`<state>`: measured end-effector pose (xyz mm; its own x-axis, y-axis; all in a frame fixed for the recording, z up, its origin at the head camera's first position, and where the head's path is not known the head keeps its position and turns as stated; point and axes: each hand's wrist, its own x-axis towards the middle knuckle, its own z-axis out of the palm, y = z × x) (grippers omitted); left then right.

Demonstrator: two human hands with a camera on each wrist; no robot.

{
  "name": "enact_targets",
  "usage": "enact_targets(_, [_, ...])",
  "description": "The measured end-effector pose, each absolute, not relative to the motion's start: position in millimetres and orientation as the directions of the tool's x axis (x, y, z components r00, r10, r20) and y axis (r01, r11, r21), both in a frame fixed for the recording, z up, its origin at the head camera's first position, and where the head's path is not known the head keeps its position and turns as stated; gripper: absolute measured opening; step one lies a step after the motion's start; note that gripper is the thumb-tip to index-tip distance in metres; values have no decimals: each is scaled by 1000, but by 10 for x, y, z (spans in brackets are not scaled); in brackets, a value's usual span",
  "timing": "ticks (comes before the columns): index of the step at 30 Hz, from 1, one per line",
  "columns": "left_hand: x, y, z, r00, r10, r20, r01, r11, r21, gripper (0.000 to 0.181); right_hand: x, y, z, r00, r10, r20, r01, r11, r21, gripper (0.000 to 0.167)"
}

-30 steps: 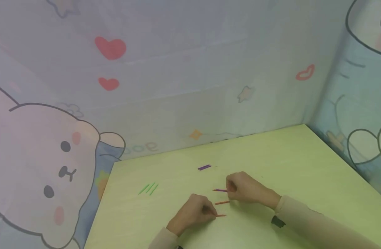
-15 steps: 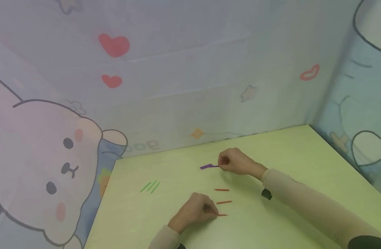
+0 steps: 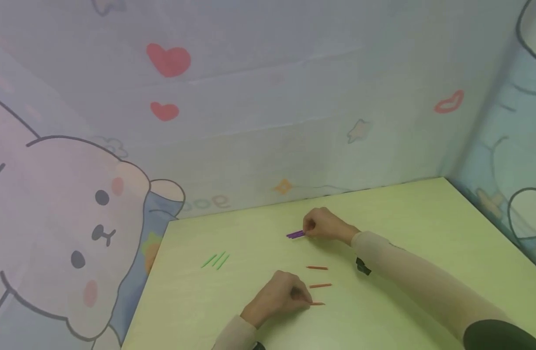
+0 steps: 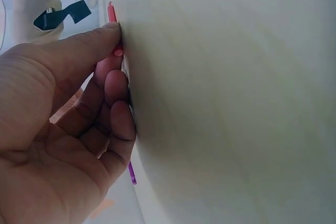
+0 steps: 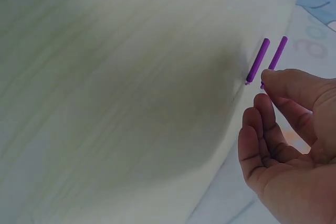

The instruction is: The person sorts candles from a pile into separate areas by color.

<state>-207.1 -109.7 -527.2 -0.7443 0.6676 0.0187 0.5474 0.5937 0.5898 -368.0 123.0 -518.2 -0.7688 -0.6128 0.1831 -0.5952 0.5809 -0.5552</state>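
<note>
My left hand (image 3: 278, 297) pinches a short red crayon (image 3: 318, 304) low over the table, its tapered tip pointing right. In the left wrist view, thumb and forefinger grip this red crayon (image 4: 111, 13). Farther back, my right hand (image 3: 326, 225) holds the right end of a purple crayon between thumb and fingertip. This purple crayon (image 5: 278, 52) lies beside another purple crayon (image 5: 258, 60) in the right wrist view, nearly parallel and a little apart. Two more red crayons, one nearer (image 3: 321, 286) and one farther (image 3: 317, 268), lie between the hands.
Several green crayons (image 3: 215, 260) lie side by side at the table's left. The pale yellow-green table (image 3: 407, 233) ends at a patterned cloth wall (image 3: 259, 121) behind and cartoon-printed sides. My right sleeve (image 3: 418, 272) stretches across the table's right part.
My right hand moved from the farthest red crayon back to the purple ones, carrying a purple crayon, now beside the others there. My left hand stays on its red crayon. The view shifted slightly.
</note>
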Motion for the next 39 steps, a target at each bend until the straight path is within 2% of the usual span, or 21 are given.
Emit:
enact_targets(8, [-2051,-1091,-5275,-747,664,23,541,587,602,14,-3699,1165,-5269,-780,-598,185,-587,594,-551,16])
enact_targets(15, [-2057,-1076,-5275,-747,664,26,547,592,592,14,-3691,1146,-5280,-782,-588,208,-596,608,-524,9])
enact_targets(23, [-2059,-1086,-5284,-750,661,25,546,597,588,15,-3666,1130,-5251,-806,-564,182,-555,611,-565,13])
enact_targets(32, [-2061,-1096,-5300,-748,663,28,553,599,579,16,-3632,1147,-5206,-808,-563,176,-555,625,-549,9])
enact_targets(39, [-2066,-1100,-5308,-753,658,21,538,597,594,14,-3459,1282,-5126,-810,-559,178,-547,611,-572,4])
